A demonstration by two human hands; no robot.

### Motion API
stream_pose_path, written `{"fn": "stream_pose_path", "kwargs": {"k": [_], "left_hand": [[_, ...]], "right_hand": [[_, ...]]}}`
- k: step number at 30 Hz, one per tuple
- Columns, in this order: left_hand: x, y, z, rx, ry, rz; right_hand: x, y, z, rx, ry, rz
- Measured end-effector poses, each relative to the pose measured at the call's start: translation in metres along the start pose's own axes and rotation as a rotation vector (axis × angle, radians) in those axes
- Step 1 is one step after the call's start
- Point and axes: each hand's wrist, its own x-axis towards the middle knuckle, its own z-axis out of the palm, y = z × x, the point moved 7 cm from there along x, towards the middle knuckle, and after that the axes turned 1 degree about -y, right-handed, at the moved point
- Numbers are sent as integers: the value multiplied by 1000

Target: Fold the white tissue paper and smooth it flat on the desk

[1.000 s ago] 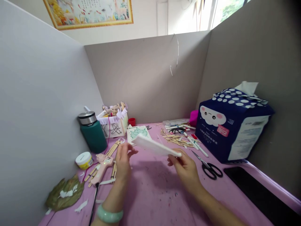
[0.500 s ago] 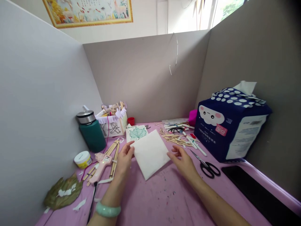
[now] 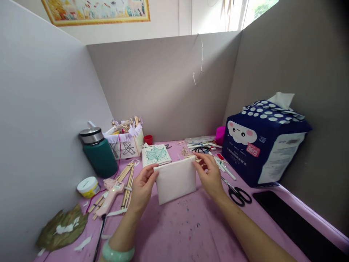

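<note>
**Holding a blank white square upright between two hands**

Standing on its lower edge on the paint-flecked pink counter (image 3: 191, 233), a blank white square canvas panel (image 3: 176, 179) is kept upright and slightly tilted, its plain face turned toward the camera. It is steadied from both sides: the left hand (image 3: 141, 189) is closed on the left edge, thumb on the front near the upper corner, while the right hand (image 3: 209, 174) pinches the upper right corner with fingertips, the remaining fingers spread loosely. Such a two-sided grip leaves the face uncovered, so the surface can be looked over without being touched. Whether the panel is stretched canvas or thick card cannot be told from this view.

Just behind it, a similar white square bearing a green leaf print (image 3: 156, 154) lies flat. To the left, a pink hot-glue gun (image 3: 110, 194) rests across a wooden stick frame (image 3: 127, 178), near a dark green steel-lidded flask (image 3: 98, 153). To the right, black-handled scissors (image 3: 237, 192) lie beside a navy dotted tissue pack (image 3: 261, 142), clear of the hands.
</note>
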Motion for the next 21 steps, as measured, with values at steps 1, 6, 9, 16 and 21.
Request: {"fn": "stream_pose_path", "kwargs": {"k": [1, 6, 9, 16, 21], "left_hand": [[0, 1, -1, 7, 13, -2], [1, 4, -7, 75, 95, 29], [0, 4, -10, 66, 127, 49], [2, -4, -14, 2, 181, 27], [3, -1, -16, 84, 177, 78]], "right_hand": [[0, 2, 1, 13, -20, 9], [-2, 5, -3, 38, -9, 13], [-5, 0, -3, -5, -12, -53], [-10, -4, -2, -80, 25, -110], [-9, -8, -3, -94, 19, -148]]}}
